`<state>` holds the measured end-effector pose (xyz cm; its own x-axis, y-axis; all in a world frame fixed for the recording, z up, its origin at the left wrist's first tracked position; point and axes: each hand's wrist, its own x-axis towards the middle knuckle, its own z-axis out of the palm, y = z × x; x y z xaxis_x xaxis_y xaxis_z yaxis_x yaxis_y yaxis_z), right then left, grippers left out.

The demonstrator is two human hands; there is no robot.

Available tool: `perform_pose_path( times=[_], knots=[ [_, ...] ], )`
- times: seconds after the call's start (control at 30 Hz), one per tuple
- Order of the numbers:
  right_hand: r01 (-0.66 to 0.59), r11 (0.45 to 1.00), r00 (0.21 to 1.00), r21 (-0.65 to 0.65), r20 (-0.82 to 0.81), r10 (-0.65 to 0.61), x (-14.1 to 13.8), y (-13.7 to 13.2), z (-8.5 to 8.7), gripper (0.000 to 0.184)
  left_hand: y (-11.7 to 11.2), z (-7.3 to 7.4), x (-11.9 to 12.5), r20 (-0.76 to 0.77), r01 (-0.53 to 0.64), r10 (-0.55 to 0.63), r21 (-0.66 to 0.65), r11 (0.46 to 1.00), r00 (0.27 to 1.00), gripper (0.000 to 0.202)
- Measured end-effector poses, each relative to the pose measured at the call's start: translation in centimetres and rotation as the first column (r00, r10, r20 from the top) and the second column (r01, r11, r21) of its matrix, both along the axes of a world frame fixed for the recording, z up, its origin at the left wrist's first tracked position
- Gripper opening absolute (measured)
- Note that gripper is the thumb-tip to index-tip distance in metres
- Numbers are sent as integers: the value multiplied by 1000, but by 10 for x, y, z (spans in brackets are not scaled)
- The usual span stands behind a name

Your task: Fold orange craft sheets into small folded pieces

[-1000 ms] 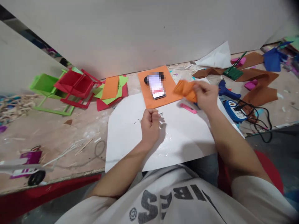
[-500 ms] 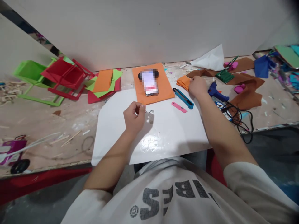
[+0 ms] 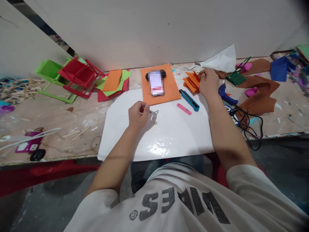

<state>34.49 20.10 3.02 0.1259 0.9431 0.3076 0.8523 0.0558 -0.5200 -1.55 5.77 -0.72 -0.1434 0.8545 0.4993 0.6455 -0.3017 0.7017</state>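
My left hand rests on the white sheet, fingers curled loosely into a fist, with small dark bits lying just to its right. My right hand is stretched to the back of the table, its fingers pinched on a bundle of folded orange pieces that sits on the tabletop. A blue utility knife and a pink cutter lie on the white sheet between my hands. An orange sheet with a phone on it lies behind the white one.
Red and green model chairs and a stack of coloured sheets stand back left. A blue glue gun with black cable, brown felt and scraps lie right. Sticks and a purple toy lie left.
My right hand carried the orange pieces from mid-air down to the tabletop at the back, uncovering the blue knife. My left hand stayed closed on the white sheet. The view shifted slightly.
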Motion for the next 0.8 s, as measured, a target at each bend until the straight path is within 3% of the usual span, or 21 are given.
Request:
perform_pose_path(
  times=[0.2, 0.47, 0.6, 0.7, 0.8],
  knots=[
    [-116, 991, 993, -70, -20, 115, -4, -5, -10, 38, -9, 6, 5, 8, 65, -65, 43, 997, 998, 37],
    [-152, 968, 954, -200, 226, 197, -6, -8, -22, 40, -17, 12, 11, -61, 156, -151, 89, 984, 987, 47],
    [-157, 964, 944, -217, 253, 211, -2, -5, -21, 38, -20, 12, 13, -104, 197, -183, 142, 970, 978, 39],
    [-138, 961, 936, -238, 286, 205, -3, 0, -21, 32, -29, 20, 19, -190, 257, -225, 166, 952, 956, 30],
    [-102, 962, 944, -253, 280, 173, -6, 4, -23, 29, -41, 36, 33, -373, 368, -309, 96, 925, 875, 23]
  ],
)
